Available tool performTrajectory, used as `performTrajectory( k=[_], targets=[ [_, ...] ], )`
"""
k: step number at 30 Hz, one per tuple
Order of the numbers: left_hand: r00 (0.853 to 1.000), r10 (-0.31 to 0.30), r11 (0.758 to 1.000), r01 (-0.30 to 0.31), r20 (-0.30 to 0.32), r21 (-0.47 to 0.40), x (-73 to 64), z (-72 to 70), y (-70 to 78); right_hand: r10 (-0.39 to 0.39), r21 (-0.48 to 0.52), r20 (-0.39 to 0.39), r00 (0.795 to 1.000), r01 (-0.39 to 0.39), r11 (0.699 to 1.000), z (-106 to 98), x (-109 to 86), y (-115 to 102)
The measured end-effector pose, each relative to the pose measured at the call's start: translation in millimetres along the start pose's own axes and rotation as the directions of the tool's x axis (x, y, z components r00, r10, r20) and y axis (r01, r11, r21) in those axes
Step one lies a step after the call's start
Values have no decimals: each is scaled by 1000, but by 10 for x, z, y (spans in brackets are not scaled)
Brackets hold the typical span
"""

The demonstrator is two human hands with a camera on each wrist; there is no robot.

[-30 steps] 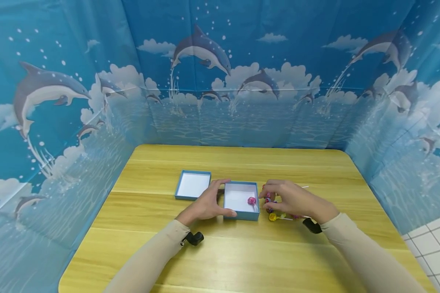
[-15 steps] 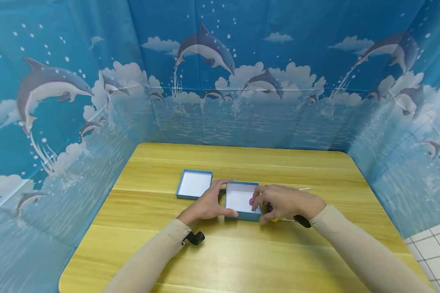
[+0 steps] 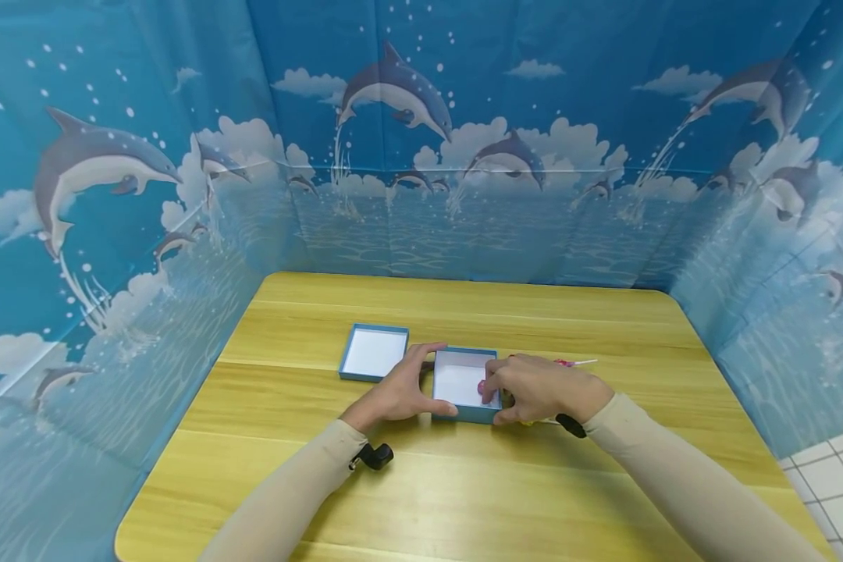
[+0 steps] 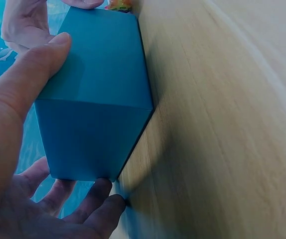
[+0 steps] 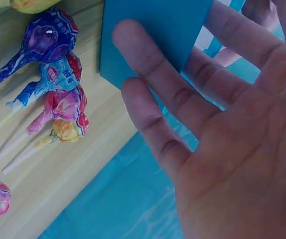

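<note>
My left hand (image 3: 396, 390) holds a blue box (image 3: 467, 414) with a white inside, thumb on its front wall and fingers around toward the back; the left wrist view shows the thumb (image 4: 51, 55) on the blue wall. A pink-wrapped lollipop (image 3: 481, 387) lies inside at the right. My right hand (image 3: 541, 386) is at the box's right side, index finger reaching over the rim to that lollipop, thumb near the front corner. In the right wrist view two fairly straight fingers (image 5: 148, 59) rest along the outer wall. Whether any fingertip pinches the lollipop is hidden.
Shallow blue lid (image 3: 375, 353), white inside up, lies left of the box. Beside the right hand are several wrapped lollipops, including a dark blue one (image 5: 48, 37) and a pink one (image 5: 61, 107). A dolphin-print curtain (image 3: 421, 226) stands behind the wooden table (image 3: 421, 499).
My right hand has moved left from the loose lollipops to the box, its fingers now over the rim at the pink lollipop. The left hand keeps its hold on the box.
</note>
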State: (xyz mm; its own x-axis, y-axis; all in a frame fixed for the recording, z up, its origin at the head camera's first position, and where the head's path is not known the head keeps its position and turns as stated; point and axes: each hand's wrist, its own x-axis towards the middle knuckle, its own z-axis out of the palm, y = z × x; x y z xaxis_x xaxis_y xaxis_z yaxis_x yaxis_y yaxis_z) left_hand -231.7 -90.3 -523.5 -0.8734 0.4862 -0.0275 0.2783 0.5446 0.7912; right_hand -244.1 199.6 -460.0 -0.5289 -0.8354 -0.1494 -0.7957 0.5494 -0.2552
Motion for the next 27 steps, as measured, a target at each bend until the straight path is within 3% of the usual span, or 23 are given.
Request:
performTrajectory(
  k=[12,19,27],
  targets=[
    [1000,0,1000,0,-7,8,-11,15,14,27,119,61,998,-34,992,50,72,-50],
    [1000,2,1000,-2,-14,0,-18,10,36,12,202,-11,1000,-9,979,-15,50,-29],
    [1000,-5,1000,5,-12,2,-11,9,42,6,184,-82,997,9,983,-58,34,-2]
  ],
)
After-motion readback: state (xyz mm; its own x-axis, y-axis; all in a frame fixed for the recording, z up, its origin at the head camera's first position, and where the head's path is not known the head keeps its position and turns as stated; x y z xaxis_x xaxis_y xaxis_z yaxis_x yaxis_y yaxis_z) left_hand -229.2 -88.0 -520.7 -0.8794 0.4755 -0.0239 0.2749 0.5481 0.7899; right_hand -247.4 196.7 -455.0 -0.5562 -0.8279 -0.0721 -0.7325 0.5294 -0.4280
